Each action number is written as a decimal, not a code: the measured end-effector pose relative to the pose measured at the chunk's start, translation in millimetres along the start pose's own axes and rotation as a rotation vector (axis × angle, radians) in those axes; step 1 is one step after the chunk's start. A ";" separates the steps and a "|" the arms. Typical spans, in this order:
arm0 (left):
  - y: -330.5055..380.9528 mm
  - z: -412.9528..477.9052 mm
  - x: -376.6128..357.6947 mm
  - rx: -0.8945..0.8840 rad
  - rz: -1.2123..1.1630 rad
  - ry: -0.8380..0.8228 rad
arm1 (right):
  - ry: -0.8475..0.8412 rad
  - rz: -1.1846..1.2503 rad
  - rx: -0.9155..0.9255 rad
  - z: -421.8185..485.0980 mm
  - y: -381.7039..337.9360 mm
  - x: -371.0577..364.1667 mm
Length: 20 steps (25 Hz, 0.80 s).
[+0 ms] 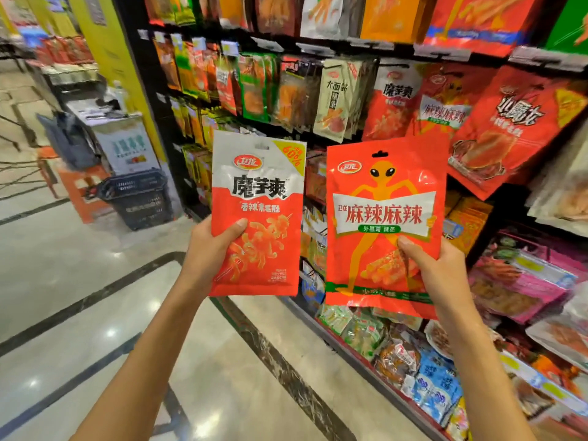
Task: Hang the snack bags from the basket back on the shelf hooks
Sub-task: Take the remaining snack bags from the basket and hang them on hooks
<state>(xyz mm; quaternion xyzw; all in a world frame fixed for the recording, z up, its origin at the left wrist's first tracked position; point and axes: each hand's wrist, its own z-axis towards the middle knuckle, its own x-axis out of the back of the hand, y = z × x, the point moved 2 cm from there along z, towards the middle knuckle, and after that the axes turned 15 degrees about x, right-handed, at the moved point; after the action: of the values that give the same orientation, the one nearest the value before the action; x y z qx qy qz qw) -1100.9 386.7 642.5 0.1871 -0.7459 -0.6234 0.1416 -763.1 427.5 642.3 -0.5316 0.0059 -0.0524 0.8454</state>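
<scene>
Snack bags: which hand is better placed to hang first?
Probably right: the right hand holds the alien bag directly below matching hung bags; the left hand, holding the white-topped bag, sits farther off.

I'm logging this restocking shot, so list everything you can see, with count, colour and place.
white-top bag: one, white over red, held up, centre left
alien bag: one, red, held up, centre right
hanging bags: many, mostly red and orange, upper shelving
loose packs: many, mixed colours, shelving's bottom tier
basket: one, dark, on floor at left
pillar: one, yellow, left of shelving
floor: one, pale with dark bands, underfoot
left hand: one, bare, grips white-top bag's lower left
right hand: one, bare, grips alien bag's lower right
</scene>
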 end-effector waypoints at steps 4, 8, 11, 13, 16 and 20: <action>8.0 74.4 -16.3 0.016 0.015 -0.074 | 0.065 -0.039 -0.005 39.6 20.3 -20.0; 16.8 142.5 -48.1 -0.006 0.028 -0.126 | 0.132 -0.091 0.034 84.6 39.4 -28.5; 25.6 196.1 -77.2 -0.008 0.058 -0.178 | 0.170 -0.103 0.051 120.9 55.0 -30.7; 31.9 227.0 -97.6 -0.018 0.060 -0.207 | 0.205 -0.127 0.050 141.3 62.5 -31.7; 41.3 262.0 -130.2 -0.055 0.075 -0.286 | 0.264 -0.167 0.049 168.4 75.2 -29.7; 57.2 294.5 -166.5 -0.079 0.080 -0.376 | 0.341 -0.219 0.068 190.3 76.2 -27.7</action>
<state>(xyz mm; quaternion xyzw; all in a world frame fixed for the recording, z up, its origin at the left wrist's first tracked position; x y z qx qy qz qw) -1089.5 729.6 648.5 0.0317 -0.7411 -0.6699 0.0316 -771.9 633.8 655.2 -0.4835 0.0892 -0.2335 0.8389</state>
